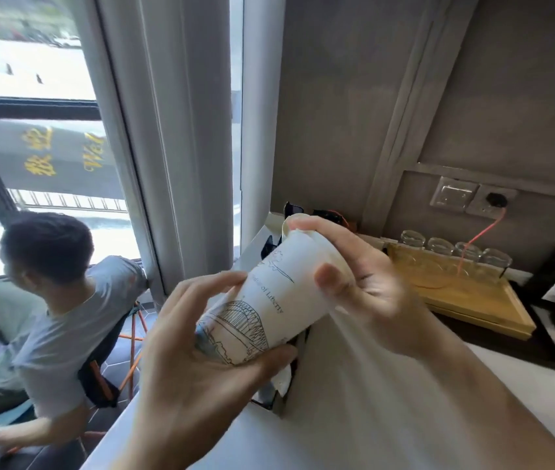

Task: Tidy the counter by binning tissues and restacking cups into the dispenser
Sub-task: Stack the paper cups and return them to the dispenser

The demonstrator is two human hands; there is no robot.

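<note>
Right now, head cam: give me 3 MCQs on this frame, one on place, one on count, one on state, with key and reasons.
1. Where do the clear glasses stand?
A. On the wooden tray by the wall
B. On the floor by the window
C. Inside the paper cup

2. How many clear glasses show on the tray?
A. One
B. Four
C. Nine

3. How is the paper cup held?
A. Upright on the counter, untouched
B. Tilted on its side, gripped by both hands
C. Crushed flat under one palm

Key:
1. A: the glasses stand in a row at the back of the wooden tray.
2. B: four rims show side by side.
3. B: the paper cup lies slanted, the left hand at its lower end, the right hand at its upper end.
</note>
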